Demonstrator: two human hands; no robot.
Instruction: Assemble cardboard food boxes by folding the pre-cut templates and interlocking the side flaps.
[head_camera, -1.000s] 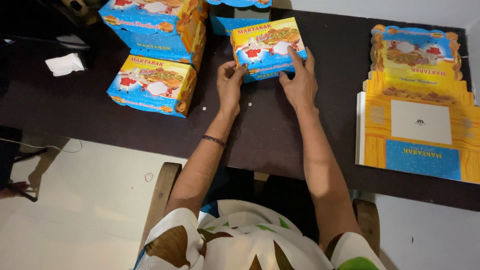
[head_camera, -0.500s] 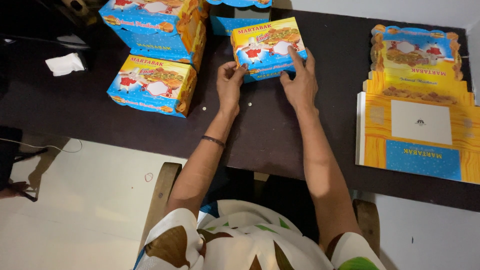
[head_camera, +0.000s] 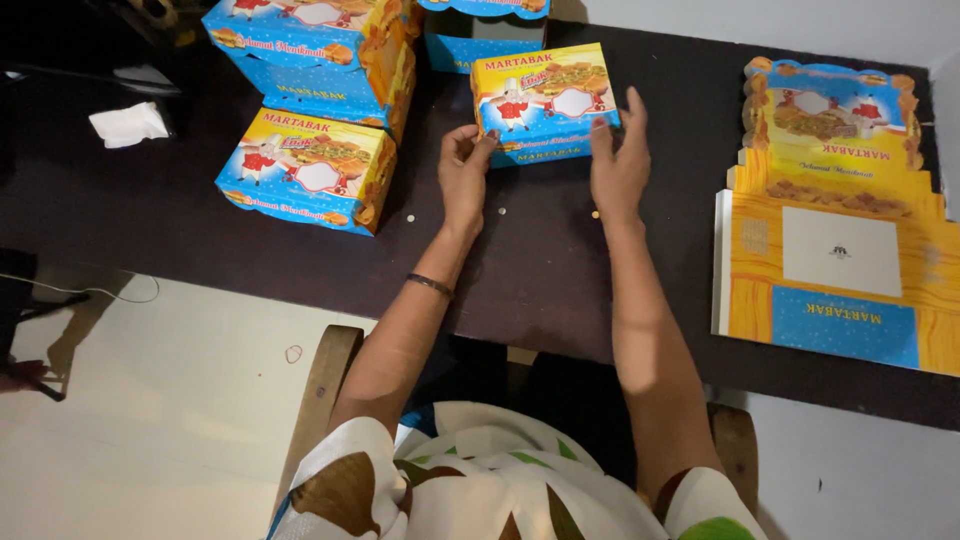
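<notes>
A folded yellow and blue food box (head_camera: 545, 103) sits closed on the dark bench (head_camera: 560, 270), out in front of the seated person and near the far edge. The left hand (head_camera: 465, 172) is at the box's near left corner, fingers curled so that the tips press the front wall there; its grip is half closed around that corner rather than wrapped about the whole box. The right hand (head_camera: 618, 160) lies at the box's near right corner, fingers nearly straight and pointing away from the body, the fingertips laid against the right edge; its grip is loose and mostly open, touching but, as far as the angle lets me judge, not clasping. A thin dark bracelet (head_camera: 430, 285) circles the left wrist.

Left of the held box lies a second closed box (head_camera: 310, 170) of the same print, and behind that a stack of more boxes (head_camera: 315, 40). A pile of unfolded flat box blanks (head_camera: 835, 260) rests well apart at the right end of the bench. A crumpled white tissue (head_camera: 128, 124) lies at the far left. A few small pale specks (head_camera: 502, 211) dot the bench just below the hands
</notes>
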